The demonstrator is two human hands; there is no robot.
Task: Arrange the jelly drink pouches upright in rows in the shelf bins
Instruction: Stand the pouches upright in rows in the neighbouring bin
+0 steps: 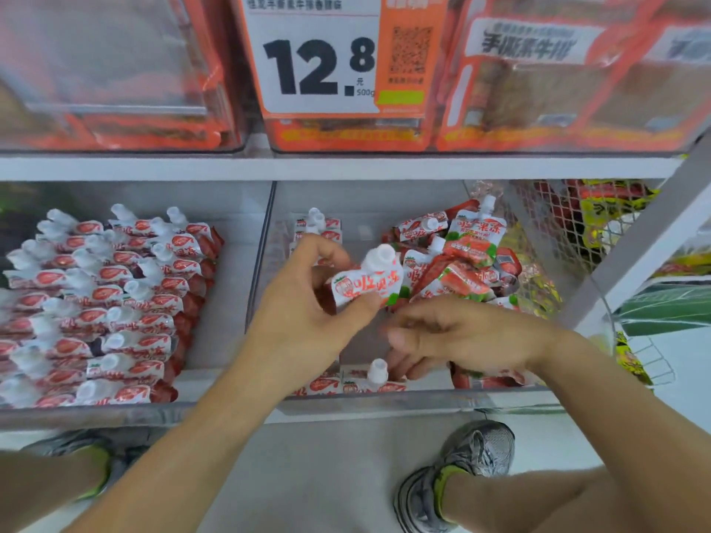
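My left hand [307,302] pinches a white and red jelly drink pouch [365,286] with a white cap, holding it upright above the right clear bin [384,402]. My right hand [454,336] hovers just below and right of it, fingers curled downward; I cannot tell whether it holds anything. A loose heap of pouches [461,259] lies at the right of this bin. A short row of upright pouches [317,225] stands at its back left, and a few pouches [365,380] stand at its front. The left bin [96,415] holds several rows of pouches [104,302].
A grey shelf board [346,167] runs above the bins, with orange snack boxes [558,78] and a 12.8 price tag [319,59] on it. A wire mesh basket [569,225] with yellow packets stands to the right. My shoes [461,471] are on the floor below.
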